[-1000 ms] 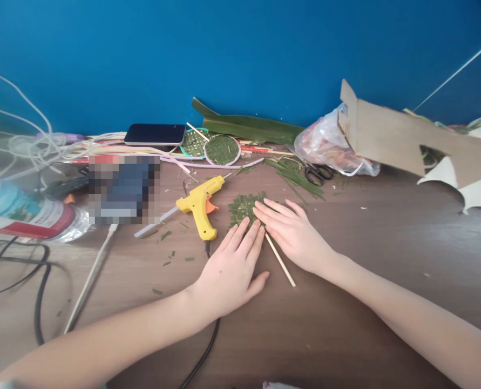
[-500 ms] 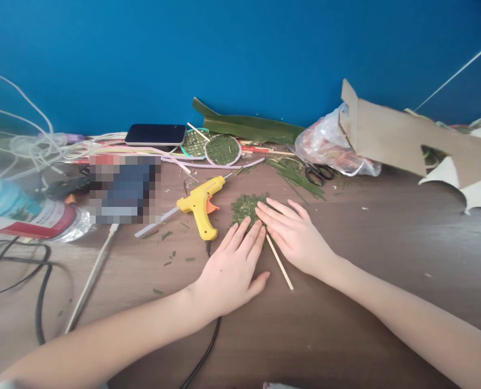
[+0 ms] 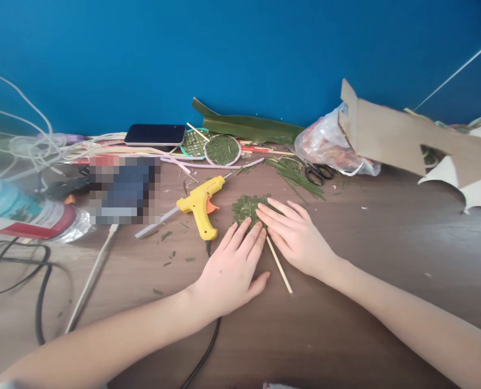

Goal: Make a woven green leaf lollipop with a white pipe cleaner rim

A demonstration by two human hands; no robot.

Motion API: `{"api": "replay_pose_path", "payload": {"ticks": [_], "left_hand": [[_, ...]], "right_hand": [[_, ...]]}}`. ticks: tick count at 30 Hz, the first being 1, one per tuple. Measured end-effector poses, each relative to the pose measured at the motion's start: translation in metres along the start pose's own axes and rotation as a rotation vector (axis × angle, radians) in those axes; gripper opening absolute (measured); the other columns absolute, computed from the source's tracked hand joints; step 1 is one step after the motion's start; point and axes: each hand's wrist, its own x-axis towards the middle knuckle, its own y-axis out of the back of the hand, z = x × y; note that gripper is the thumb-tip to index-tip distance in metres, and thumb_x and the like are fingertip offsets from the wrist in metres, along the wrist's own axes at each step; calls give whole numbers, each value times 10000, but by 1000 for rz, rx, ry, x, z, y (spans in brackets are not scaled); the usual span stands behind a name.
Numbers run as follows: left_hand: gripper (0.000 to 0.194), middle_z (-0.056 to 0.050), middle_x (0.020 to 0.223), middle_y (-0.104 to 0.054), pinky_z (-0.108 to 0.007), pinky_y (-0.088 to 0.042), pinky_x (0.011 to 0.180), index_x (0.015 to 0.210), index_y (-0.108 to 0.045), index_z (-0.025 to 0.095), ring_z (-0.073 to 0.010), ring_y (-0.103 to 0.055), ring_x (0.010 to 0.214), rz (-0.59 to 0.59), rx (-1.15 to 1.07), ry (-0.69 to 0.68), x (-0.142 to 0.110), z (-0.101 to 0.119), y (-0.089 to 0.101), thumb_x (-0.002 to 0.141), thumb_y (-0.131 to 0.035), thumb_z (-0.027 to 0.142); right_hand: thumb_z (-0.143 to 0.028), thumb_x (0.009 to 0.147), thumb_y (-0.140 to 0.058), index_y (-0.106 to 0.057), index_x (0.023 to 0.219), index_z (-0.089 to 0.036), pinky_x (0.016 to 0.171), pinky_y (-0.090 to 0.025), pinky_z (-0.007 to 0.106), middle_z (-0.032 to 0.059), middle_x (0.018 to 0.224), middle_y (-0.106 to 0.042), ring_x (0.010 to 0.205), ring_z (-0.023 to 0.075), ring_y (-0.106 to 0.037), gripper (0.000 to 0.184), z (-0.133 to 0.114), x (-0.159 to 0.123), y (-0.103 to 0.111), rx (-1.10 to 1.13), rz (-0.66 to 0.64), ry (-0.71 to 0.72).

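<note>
A small woven green leaf piece point(image 3: 246, 206) lies on the brown table under my fingertips, partly covered by them. A thin pale wooden stick point(image 3: 279, 265) runs out from its lower edge towards me. My left hand point(image 3: 234, 267) lies flat across the near left side of the piece, fingers stretched and thumb apart. From the right, my right hand point(image 3: 295, 232) rests flat on it, fingers also stretched out. Left of the weave sits a yellow glue gun point(image 3: 203, 208) with an orange trigger and a clear glue stick point(image 3: 155, 222) in its back.
Behind are two round woven leaf fans point(image 3: 223, 150), a phone point(image 3: 155, 134), a long green leaf point(image 3: 256, 127), leaf strips point(image 3: 297, 175) and black scissors point(image 3: 319, 173). A plastic bag point(image 3: 333, 143) and cut cardboard point(image 3: 398, 132) stand right. At left lie a bottle point(image 3: 25, 208) and cables point(image 3: 43, 292).
The woven leaf piece and its stick have shifted very slightly under my fingers, the stick's near end a little lower. Both hands stay in nearly the same place.
</note>
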Motion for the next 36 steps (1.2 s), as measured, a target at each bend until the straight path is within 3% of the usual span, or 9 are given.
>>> {"api": "replay_pose_path", "payload": {"ticks": [3, 5, 7, 9, 14, 20, 25, 29, 36], "left_hand": [[598, -125, 1445, -373, -461, -231, 1115, 1363, -371, 58, -305, -287, 1352, 1, -20, 9, 0, -1, 1, 882, -383, 412], [598, -118, 1448, -369, -463, -217, 1119, 1366, -368, 67, -298, -275, 1358, 1, -37, 12, 0, -2, 1, 881, -381, 417], [603, -119, 1441, -382, -466, -207, 1120, 1365, -370, 67, -295, -272, 1359, 1, -49, 16, 0, -2, 2, 879, -381, 425], [610, -122, 1438, -385, -464, -200, 1121, 1366, -366, 65, -293, -272, 1360, 4, -56, 21, 0, -3, 2, 877, -383, 428], [607, -110, 1457, -356, -459, -173, 1127, 1374, -350, 76, -283, -254, 1369, -2, -60, 26, 0, -4, 2, 880, -370, 428], [595, -143, 1451, -353, -473, -218, 1113, 1365, -340, 56, -302, -260, 1360, 59, -47, 23, -1, -3, 5, 871, -403, 380], [366, -151, 1207, -535, -481, -296, 1083, 1152, -519, 93, -298, -401, 1250, 159, -75, 3, -2, -1, 9, 832, -458, 259], [258, -112, 1032, -570, -473, -351, 1042, 1043, -548, 123, -256, -509, 1058, 200, -38, -20, -3, -1, 10, 814, -458, 200], [179, -96, 963, -576, -452, -372, 1016, 947, -554, 129, -228, -526, 922, 164, -9, -50, -1, 0, 9, 807, -461, 191]], "right_hand": [[-182, 908, -376, -609, 1098, -113, 969, -335, 387, 105, 1190, -632, 1182, 225, -483, 309, -1, 0, 6, 33, 93, -51], [-205, 887, -408, -646, 841, -142, 798, -388, 349, 96, 912, -693, 929, 216, -574, 250, -3, -1, 10, 23, 129, -58], [-225, 876, -420, -574, 605, -178, 628, -347, 316, 50, 623, -622, 657, 176, -527, 316, -4, -3, 12, 0, 108, -4], [-238, 872, -430, -514, 514, -190, 561, -292, 300, 20, 500, -539, 541, 149, -446, 371, -6, -5, 11, -9, 55, 60], [-264, 838, -483, -507, 510, -187, 559, -276, 285, 3, 467, -506, 515, 135, -422, 337, -11, -9, 8, -19, 1, 67], [-193, 855, -448, -479, 508, -188, 556, -290, 272, -3, 474, -495, 509, 127, -418, 348, -8, -9, 6, -15, 41, 22], [-219, 882, -418, -343, 511, -200, 511, -289, 243, -31, 483, -397, 494, 106, -381, 379, -1, -5, 10, 210, 48, -142], [-286, 889, -430, -246, 544, -208, 470, -275, 224, -55, 493, -306, 460, 85, -324, 398, 2, -2, 15, 452, 70, -342], [-326, 913, -373, -402, 576, -204, 485, -325, 223, -53, 489, -388, 453, 91, -397, 359, 5, -2, 18, 644, 65, -435]]}}
